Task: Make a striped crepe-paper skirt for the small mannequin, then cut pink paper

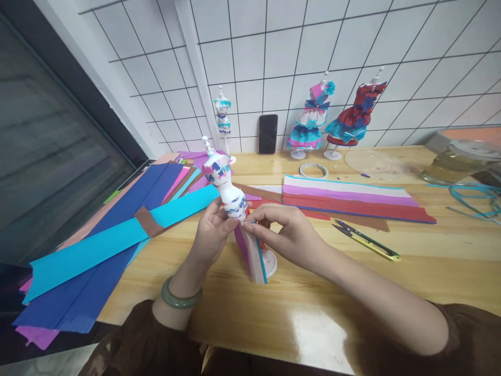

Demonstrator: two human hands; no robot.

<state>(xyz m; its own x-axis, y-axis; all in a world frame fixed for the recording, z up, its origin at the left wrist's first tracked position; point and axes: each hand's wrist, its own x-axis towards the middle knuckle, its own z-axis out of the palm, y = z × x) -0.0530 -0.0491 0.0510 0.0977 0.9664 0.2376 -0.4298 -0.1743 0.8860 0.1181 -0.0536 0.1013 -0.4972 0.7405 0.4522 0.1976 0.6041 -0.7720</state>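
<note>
A small white dress-form mannequin (228, 190), dotted with pink and blue scraps, leans to the left in front of me. My left hand (214, 230) grips it around the lower body, the thumb at its front. With thumb and fingers pinched, my right hand (279, 227) holds the top of a striped crepe paper strip (254, 256) against the mannequin's hip. The strip hangs down in purple, pale pink and turquoise bands, with some red behind it. Below, the mannequin's white round base (270, 263) shows partly behind the paper.
Crepe paper sheets (94, 235) are piled on the left. Layered striped paper (352, 203), thread snips (368, 241) and a tape roll (313, 171) lie to the right. Dressed mannequins (309, 122) and a phone (268, 134) stand by the tiled wall; a glass jar (450, 162) is far right.
</note>
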